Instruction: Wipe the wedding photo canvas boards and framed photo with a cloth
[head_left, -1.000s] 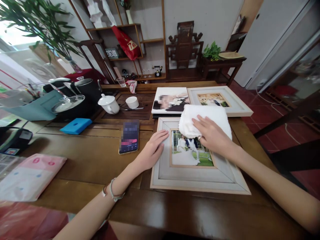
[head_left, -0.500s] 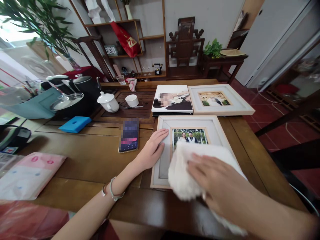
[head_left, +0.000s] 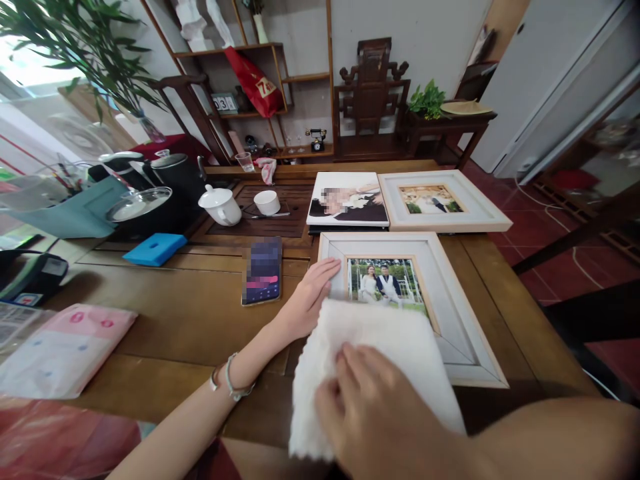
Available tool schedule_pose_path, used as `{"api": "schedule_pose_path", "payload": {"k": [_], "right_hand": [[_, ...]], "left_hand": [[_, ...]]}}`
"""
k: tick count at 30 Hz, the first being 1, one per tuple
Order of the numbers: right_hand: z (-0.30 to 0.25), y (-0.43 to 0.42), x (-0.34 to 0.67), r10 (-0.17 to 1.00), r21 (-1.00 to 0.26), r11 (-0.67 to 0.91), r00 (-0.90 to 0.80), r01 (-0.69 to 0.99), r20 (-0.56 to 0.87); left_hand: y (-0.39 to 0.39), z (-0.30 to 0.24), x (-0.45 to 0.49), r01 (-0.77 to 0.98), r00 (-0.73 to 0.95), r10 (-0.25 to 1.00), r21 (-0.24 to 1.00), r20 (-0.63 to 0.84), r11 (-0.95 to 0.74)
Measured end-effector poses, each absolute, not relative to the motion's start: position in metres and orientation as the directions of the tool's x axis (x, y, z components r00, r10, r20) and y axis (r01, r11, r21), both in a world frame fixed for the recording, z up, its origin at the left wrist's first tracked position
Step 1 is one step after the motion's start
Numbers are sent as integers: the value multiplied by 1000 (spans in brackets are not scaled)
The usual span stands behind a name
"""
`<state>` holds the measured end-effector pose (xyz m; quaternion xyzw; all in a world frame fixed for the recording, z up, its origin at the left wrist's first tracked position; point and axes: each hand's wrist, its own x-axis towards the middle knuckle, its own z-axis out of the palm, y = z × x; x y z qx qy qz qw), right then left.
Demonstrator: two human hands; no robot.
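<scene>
The right hand (head_left: 375,417) lay palm down on a white cloth (head_left: 385,340), fingers a little apart. It sat so close to the lens and so blurred that it only seemed to press flat rather than clutch. The cloth covered the near left corner of a pale picture frame (head_left: 453,313) and spilled over it toward the near edge of the tabletop (head_left: 175,320).

The left hand (head_left: 309,297) rested open on the frame's left border, fingers straight and close together, the fingertips just short of the photograph inside. A thin bracelet (head_left: 231,380) ringed that wrist.

The frame lay flat on the right half of the tabletop, its right side running near the right edge. Just left of it, beside the left hand, lay a phone (head_left: 261,272), face up. Beyond the frame, toward the far right corner, a second frame (head_left: 443,200) lay flat, with an unframed print (head_left: 349,200) touching its left side. Further left stood a white teapot (head_left: 220,205) and a cup (head_left: 267,202). A blue box (head_left: 155,249) sat left of those, and a pink packet (head_left: 65,350) lay near the left edge.
</scene>
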<state>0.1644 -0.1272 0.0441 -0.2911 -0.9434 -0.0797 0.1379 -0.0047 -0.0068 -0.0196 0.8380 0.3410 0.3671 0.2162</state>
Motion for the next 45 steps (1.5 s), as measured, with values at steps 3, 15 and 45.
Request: {"api": "schedule_pose_path", "payload": {"k": [3, 15, 45], "right_hand": [[28, -147, 160, 433, 114, 828, -755, 549, 493], [63, -45, 220, 842, 172, 519, -536, 837, 66], [58, -52, 261, 778, 63, 623, -626, 780, 51]], "left_hand": [[-5, -22, -5, 406, 496, 710, 589, 500, -699], [-8, -19, -5, 465, 500, 746, 590, 440, -660], [-8, -20, -4, 457, 492, 753, 606, 437, -651]]}}
